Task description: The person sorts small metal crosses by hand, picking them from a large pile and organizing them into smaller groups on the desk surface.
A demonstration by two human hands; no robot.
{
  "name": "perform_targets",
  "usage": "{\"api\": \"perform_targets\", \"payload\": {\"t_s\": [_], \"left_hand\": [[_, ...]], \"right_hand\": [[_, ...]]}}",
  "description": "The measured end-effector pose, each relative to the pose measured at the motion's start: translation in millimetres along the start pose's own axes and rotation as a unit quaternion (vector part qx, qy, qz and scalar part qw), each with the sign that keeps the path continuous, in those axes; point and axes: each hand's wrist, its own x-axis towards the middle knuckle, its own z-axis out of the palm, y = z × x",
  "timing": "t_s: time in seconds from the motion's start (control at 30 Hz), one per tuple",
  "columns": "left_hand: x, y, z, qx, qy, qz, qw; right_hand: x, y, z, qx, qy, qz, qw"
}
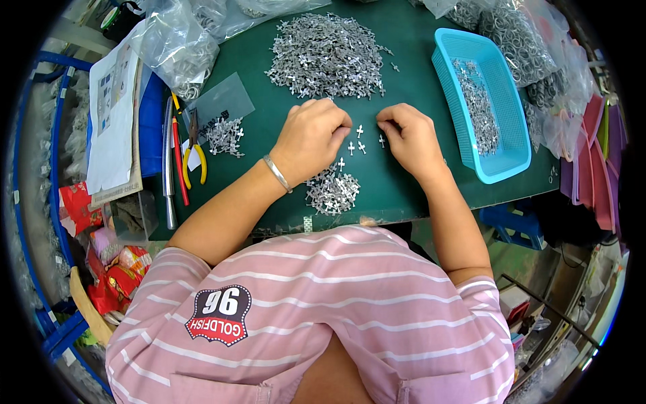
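Observation:
My left hand (308,136), with a metal bangle (277,174) at its wrist, rests over the green table with thumb and fingers drawn together; whatever they hold is hidden. Opposite it, my right hand (410,140) is pinched too, and I cannot make out anything in it. A few small silver cross charms (361,147) lie between the hands, one of them just under my right fingertips. Nearer my body is a small heap of cross charms (334,192). Beyond my hands spreads a large pile of the same charms (328,55).
At right stands a turquoise basket (515,161) holding more charms. To the left lie yellow-handled pliers (195,151), a red pen (180,161), a small charm pile (225,137) and a clear plastic bag (229,94). Bags of metal rings (521,44) sit at the far right corner.

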Motion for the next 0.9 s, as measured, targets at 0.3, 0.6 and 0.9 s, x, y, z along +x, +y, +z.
{"api": "perform_targets", "payload": {"t_s": [0.3, 0.6, 0.9], "left_hand": [[-4, -8, -2, -0.001, -0.007, -0.032, 0.999], [-11, -7, -9, 0.006, -0.009, -0.032, 0.999], [-21, 12, -44, -0.143, -0.022, -0.054, 0.988]], "right_hand": [[6, 9, -16, -0.014, 0.029, -0.053, 0.998], [-3, 5, -25, 0.004, 0.029, -0.041, 0.999], [-23, 9, -28, 0.013, 0.121, -0.037, 0.992]]}}
